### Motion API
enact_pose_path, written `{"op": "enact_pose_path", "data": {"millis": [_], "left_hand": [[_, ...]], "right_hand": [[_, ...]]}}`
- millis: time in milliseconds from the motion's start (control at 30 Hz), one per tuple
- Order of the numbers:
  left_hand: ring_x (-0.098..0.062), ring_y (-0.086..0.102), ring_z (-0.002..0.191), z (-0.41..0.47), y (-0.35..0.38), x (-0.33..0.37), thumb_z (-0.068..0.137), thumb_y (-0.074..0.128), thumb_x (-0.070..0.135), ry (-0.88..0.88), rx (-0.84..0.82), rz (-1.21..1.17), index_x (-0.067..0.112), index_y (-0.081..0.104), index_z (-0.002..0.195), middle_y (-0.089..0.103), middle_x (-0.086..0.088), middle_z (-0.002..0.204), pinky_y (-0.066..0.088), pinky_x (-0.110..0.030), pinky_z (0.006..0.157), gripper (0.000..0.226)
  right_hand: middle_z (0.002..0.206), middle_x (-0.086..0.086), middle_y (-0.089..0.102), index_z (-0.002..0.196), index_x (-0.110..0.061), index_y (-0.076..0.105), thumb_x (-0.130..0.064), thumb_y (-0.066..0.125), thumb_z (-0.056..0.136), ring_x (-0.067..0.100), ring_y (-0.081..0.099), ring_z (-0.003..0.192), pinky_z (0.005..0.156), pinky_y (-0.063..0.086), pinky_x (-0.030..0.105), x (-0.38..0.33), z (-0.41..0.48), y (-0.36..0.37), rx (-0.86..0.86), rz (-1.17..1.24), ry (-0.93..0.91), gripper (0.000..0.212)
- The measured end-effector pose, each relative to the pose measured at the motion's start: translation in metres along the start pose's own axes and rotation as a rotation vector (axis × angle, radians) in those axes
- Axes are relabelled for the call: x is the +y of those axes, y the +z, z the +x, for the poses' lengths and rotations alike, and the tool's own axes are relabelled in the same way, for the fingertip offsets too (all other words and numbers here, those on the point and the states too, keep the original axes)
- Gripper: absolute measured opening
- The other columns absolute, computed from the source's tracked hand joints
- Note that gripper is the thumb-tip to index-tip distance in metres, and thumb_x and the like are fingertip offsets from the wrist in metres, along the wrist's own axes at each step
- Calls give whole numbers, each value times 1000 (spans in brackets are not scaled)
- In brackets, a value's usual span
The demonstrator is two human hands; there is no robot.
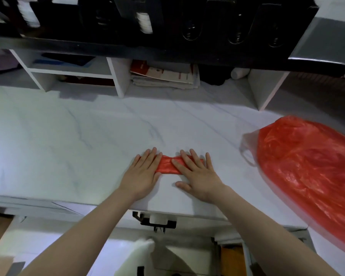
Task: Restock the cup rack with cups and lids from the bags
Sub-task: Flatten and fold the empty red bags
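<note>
A small folded red plastic bag (166,165) lies flat on the white marble counter (68,140) near its front edge. My left hand (142,172) presses its left end with straight fingers. My right hand (195,173) lies flat over its right part, fingers spread. A large red plastic bag (311,172), full and bulging, lies on the counter at the right, apart from both hands. The black cup rack (187,26) runs along the top, with white stacks of cups (144,21) showing in two of its slots and several slots dark.
White shelf cubbies (116,76) stand at the back of the counter, holding a pile of red and white papers (165,76). A steel surface (331,40) sits at the upper right. Below the counter edge are a black bracket (157,223) and drawers.
</note>
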State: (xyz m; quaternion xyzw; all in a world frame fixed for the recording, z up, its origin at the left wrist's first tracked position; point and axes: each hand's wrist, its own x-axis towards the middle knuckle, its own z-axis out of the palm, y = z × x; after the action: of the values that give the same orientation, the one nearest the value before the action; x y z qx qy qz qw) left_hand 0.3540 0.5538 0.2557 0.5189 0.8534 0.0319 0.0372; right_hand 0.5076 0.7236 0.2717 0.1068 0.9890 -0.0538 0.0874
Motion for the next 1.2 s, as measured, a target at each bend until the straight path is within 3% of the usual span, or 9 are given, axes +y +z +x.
{"op": "enact_pose_path", "data": {"millis": [233,333,500,600,800,933,1000,1200], "left_hand": [[-25,4,147,28,-27,-72,101,35,25,-19,70,33,6,8,150,1,-10,158,-16,-32,112,59],[-24,5,146,40,-39,-90,100,39,29,57,81,39,7,11,149,1,-8,157,-14,-33,113,61],[-9,-23,138,63,-57,-93,100,27,38,190,141,65,17,-7,149,-20,5,150,-24,-27,109,62],[-7,-25,136,80,-68,-81,99,21,41,237,155,46,21,-8,150,-21,6,150,-23,-29,109,62],[-14,-2,147,109,-63,-29,99,30,44,358,58,-47,30,0,151,-13,7,157,-3,-36,116,62],[-14,6,146,124,-58,34,99,33,42,455,12,-86,29,1,151,-7,3,160,4,-32,118,63],[-13,6,146,131,-58,73,99,34,41,484,-6,-112,28,2,151,-6,3,160,4,-32,118,63],[-13,17,144,128,-54,188,97,45,34,470,32,-262,23,21,150,17,2,158,11,-27,116,59]], "right_hand": [[160,-6,-13,152,-33,0,-51,25,100,23,-19,145,110,-18,55,-31,85,-25,25,14,31,61],[160,-6,-12,153,-30,1,-47,28,100,20,-18,146,110,-19,54,-38,109,-33,72,4,6,61],[161,-7,-1,152,-29,12,-41,33,100,13,-9,147,113,-15,50,-36,120,-46,215,87,52,58],[161,-6,3,151,-28,19,-35,35,100,13,-6,147,114,-12,48,-21,103,-51,255,141,134,54],[160,-5,11,147,-29,33,-26,45,98,17,4,148,118,-1,41,32,18,-40,317,206,387,51],[143,12,46,126,-14,61,-9,68,83,34,41,134,108,34,53,57,-66,-31,511,235,555,44],[134,16,55,117,-10,66,-3,73,75,39,49,126,99,42,56,73,-108,-27,559,227,615,43],[133,16,55,117,-11,67,-4,81,67,39,45,129,102,40,56,133,-224,-16,631,96,751,52]]}}
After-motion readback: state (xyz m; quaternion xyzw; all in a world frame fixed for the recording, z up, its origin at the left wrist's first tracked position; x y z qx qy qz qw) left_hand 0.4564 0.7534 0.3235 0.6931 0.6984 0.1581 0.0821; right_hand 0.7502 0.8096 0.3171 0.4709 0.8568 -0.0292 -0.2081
